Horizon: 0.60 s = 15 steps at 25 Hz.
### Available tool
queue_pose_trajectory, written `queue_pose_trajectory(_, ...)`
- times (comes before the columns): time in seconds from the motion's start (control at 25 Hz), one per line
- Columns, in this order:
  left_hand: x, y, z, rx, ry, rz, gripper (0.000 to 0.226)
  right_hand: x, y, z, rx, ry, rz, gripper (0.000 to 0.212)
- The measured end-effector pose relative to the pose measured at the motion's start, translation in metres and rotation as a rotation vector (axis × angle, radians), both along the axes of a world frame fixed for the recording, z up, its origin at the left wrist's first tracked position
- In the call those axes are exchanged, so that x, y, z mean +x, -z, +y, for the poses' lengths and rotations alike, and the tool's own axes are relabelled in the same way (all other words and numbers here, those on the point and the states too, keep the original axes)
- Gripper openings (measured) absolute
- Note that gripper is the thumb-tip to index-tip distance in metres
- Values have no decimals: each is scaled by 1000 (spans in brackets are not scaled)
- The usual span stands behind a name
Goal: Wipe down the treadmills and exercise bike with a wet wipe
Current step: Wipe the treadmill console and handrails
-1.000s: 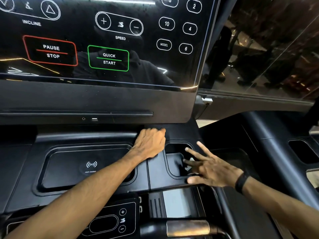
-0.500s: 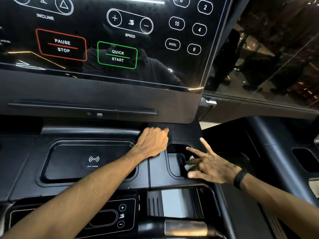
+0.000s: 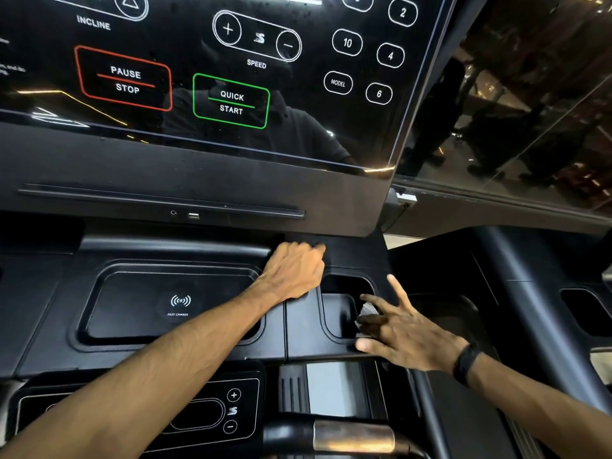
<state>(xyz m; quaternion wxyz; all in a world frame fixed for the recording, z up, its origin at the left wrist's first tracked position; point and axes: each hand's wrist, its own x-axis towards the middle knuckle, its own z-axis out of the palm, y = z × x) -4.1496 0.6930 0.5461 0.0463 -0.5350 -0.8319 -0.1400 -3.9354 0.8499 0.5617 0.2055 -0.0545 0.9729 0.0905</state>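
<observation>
The black treadmill console (image 3: 185, 346) fills the view, with its touch screen (image 3: 231, 61) above. My right hand (image 3: 400, 329) has its fingers spread and straight and presses a small whitish wet wipe (image 3: 367, 311) against the right rim of the small recessed pocket (image 3: 337, 313). Most of the wipe is hidden under the fingers. My left hand (image 3: 294, 271) rests on the ridge between the charging tray and the pocket. Its fingers are curled at the ledge under the screen and I see nothing in them.
A wireless charging tray (image 3: 139, 306) lies left of my left hand. A lower control panel (image 3: 231, 410) and a metal handlebar grip (image 3: 354, 437) sit near the bottom. A neighbouring black machine (image 3: 530, 293) stands to the right, with a dark window behind it.
Both hands stay almost where they were. My right hand's fingers shift slightly over the wipe at the pocket's rim, and the view drifts a little.
</observation>
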Motion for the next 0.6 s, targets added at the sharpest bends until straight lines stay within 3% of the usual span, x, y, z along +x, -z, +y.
queue_pose_trajectory(0.2, -1, -1, 0, -16, 2, -4, 19, 5, 1, 0, -65, 60, 44, 92)
queue_pose_trajectory(0.36, 0, -2, -1, -10, 10, -6, 19, -13, 3, 14, 125, -133, 213, 71)
queue_pose_trajectory(0.6, 0, -1, -3, -9, 3, -2, 20, -11, 7, 10, 134, -89, 189, 74)
